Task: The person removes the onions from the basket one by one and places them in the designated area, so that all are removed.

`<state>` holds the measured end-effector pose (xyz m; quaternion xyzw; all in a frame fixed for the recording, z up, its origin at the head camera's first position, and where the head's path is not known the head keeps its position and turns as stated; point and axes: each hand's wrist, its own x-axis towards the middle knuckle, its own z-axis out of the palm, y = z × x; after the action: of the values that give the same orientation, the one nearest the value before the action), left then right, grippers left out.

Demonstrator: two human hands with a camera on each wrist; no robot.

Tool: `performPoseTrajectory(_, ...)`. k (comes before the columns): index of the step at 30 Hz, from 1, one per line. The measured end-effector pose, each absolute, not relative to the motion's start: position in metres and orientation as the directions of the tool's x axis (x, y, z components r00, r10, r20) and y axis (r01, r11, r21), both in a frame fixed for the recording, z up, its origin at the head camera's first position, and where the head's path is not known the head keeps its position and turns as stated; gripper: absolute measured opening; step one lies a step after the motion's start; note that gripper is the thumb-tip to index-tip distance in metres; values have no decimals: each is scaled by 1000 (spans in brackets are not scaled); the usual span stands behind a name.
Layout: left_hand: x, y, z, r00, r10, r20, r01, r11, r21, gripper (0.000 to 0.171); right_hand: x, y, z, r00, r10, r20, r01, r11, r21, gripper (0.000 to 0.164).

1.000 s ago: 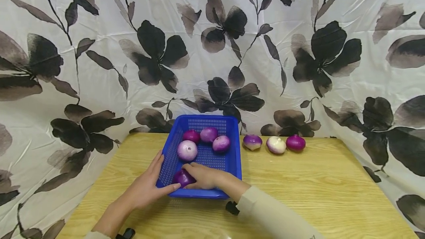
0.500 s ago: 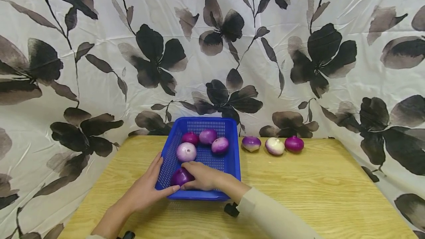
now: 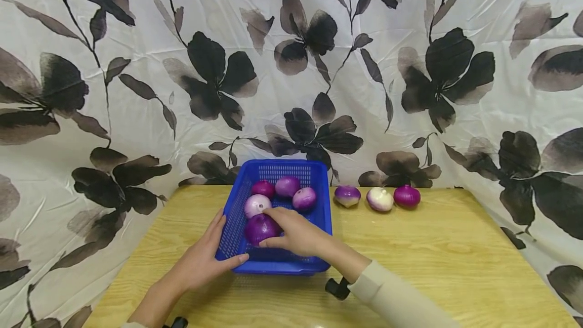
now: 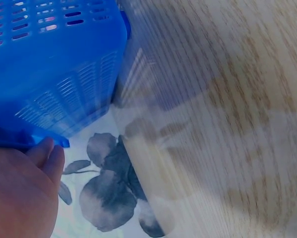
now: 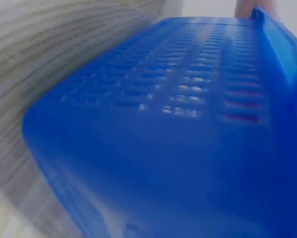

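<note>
A blue perforated plastic basket stands on the table. My left hand holds its near left corner, thumb on the front rim and fingers along the left side. In the left wrist view fingertips lie at the basket's rim. Inside the basket, my right hand grips a dark purple onion from the right, thumb in front. Just behind it sits a pale purple onion, partly covered. Further back in the basket are a magenta onion and two lighter purple onions, one at the back, one at the right.
Right of the basket, three onions stand in a row near the table's back edge: a purple and white onion, a mostly white onion and a magenta onion. A floral cloth hangs behind the wooden table.
My right hand has moved the dark purple onion from the near left corner, back and slightly right toward the pale one. My left hand keeps its place on the basket.
</note>
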<state>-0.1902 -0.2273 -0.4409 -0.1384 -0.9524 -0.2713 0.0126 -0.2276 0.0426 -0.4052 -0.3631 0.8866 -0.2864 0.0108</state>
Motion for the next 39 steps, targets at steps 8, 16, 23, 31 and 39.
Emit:
performPoseTrajectory(8, -189, -227, -442, -962, 255, 97, 268, 820, 506, 122, -224, 72, -393, -753, -608, 252, -628, 548, -552, 69)
performPoseTrajectory(16, -188, -227, -440, -960, 258, 111, 278, 812, 513, 120, -225, 100, -385, -772, -562, 297, -613, 535, -581, 70)
performPoseTrajectory(23, -187, -226, -441, -962, 257, 88, 265, 812, 520, 121, -227, 121, -388, -797, -538, 275, -572, 527, -628, 69)
performPoseTrajectory(31, -187, -227, -440, -958, 266, 108, 283, 812, 511, 120, -226, 141, -388, -832, -491, 257, -519, 528, -672, 70)
performPoseTrajectory(39, -187, -226, -439, -953, 274, 128, 299, 802, 516, 119, -227, 162, -389, -852, -454, 260, -498, 553, -668, 70)
